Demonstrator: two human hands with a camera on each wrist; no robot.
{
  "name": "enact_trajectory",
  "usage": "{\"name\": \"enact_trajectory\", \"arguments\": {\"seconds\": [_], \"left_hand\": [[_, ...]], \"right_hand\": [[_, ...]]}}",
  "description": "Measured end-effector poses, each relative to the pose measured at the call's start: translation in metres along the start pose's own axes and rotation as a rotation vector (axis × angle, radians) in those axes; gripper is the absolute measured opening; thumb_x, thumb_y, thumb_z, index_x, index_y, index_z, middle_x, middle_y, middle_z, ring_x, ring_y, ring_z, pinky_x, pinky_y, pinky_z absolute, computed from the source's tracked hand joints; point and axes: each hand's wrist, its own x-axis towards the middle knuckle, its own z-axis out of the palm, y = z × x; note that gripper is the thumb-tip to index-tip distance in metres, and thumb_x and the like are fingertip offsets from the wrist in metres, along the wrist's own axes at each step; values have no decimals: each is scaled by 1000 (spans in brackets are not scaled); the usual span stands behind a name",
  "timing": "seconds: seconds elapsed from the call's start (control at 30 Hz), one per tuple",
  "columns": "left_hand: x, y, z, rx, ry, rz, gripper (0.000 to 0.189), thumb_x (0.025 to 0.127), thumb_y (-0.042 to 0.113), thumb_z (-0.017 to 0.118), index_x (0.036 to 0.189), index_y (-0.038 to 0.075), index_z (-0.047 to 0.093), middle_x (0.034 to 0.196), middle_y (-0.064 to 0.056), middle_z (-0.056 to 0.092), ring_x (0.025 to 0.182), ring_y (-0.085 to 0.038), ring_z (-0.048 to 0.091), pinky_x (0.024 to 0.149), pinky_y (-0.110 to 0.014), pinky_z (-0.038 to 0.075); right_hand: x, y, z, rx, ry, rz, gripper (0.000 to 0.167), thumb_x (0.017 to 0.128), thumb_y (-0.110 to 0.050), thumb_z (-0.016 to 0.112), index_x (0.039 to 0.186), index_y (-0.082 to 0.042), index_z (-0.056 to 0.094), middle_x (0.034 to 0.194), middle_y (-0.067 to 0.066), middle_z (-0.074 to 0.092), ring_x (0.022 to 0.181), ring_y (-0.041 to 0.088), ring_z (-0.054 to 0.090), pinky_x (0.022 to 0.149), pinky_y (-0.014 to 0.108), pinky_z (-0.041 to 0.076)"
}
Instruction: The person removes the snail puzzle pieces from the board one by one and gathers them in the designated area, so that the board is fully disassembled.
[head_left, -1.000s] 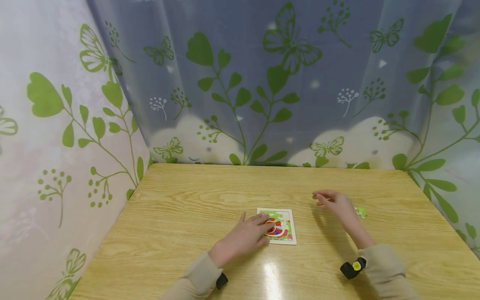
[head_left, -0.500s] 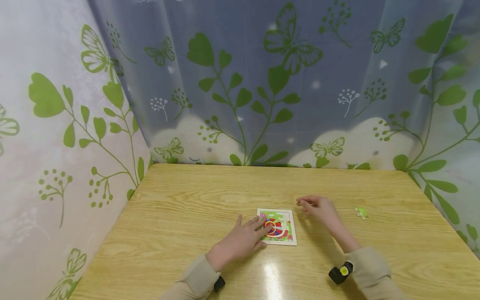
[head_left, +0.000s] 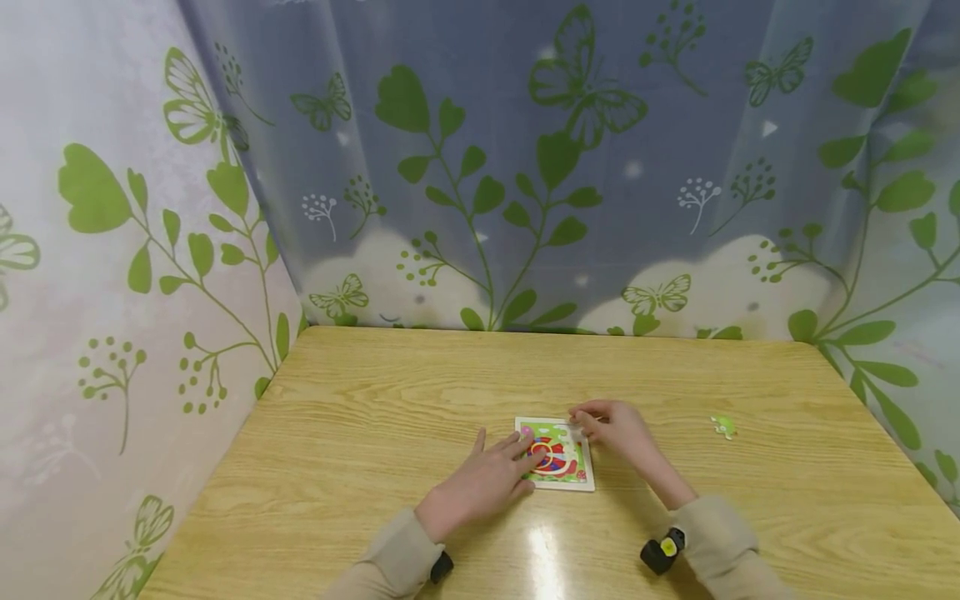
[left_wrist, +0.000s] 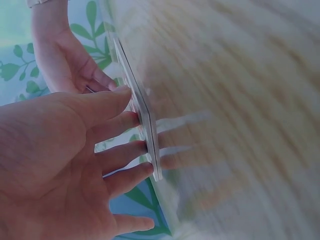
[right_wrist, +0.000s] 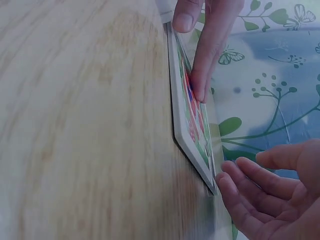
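A square picture puzzle [head_left: 561, 477] in a white frame lies flat on the table. My left hand [head_left: 480, 482] rests on its left side, fingers spread across the picture. At its upper right corner is my right hand [head_left: 618, 431], thumb and fingers drawn together. A thin, dark-edged puzzle piece [left_wrist: 90, 90] shows edge-on at the right fingertips in the left wrist view; most of it is hidden. The right wrist view has the right hand [right_wrist: 272, 192] beside the frame's edge. A green puzzle piece [head_left: 723, 427] lies apart on the right.
The wooden table [head_left: 360, 400] reaches back to a curtain [head_left: 465, 167] printed with leaves and butterflies. Similar cloth hangs on the left and right sides. A black camera [head_left: 662, 552] is strapped to the right wrist.
My right hand has moved left, from beside the green piece to the puzzle's upper right corner. The left hand has stayed on the puzzle with only a slight shift.
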Motion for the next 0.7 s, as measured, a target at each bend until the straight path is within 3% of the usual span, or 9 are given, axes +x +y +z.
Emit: {"name": "enact_trajectory", "arguments": {"seconds": [0.7], "left_hand": [[2,0,-1,-3,-9,-10,55,103,39,55,154,21,46,163,-4,35,148,-26,36,116,-68,24]], "right_hand": [[0,-1,8,-85,-52,-31,27,102,-15,60,119,3,72,104,14,76,80,17,68,63,29,57]]}}
